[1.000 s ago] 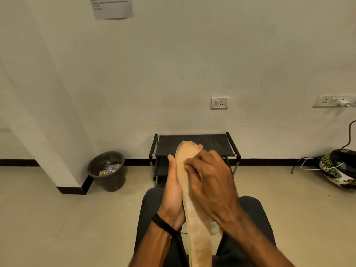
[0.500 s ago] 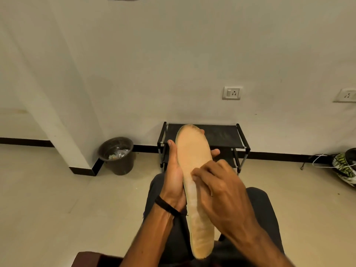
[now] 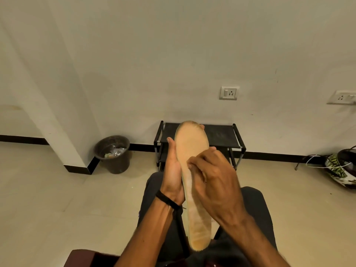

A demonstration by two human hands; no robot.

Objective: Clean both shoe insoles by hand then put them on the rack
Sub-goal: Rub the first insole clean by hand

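Observation:
A tan shoe insole (image 3: 192, 143) stands nearly upright over my lap, toe end up, its worn face toward me. My left hand (image 3: 172, 170) grips its left edge, thumb in front and fingers wrapped behind it. My right hand (image 3: 215, 184) lies over the insole's middle with fingers curled, their tips on the surface. Behind the insole, against the wall, stands the black two-tier shoe rack (image 3: 221, 135), its top shelf bare where it shows. A second insole is not in view.
A dark waste bin (image 3: 113, 153) with litter sits left of the rack beside a white pillar corner (image 3: 77, 162). A patterned helmet-like object (image 3: 341, 168) with a white cable lies on the floor at far right. My dark-trousered knees (image 3: 256, 205) are below.
The insole has turned its face more toward me. My right hand slid down from the toe area to the insole's middle. The view shifted down and left.

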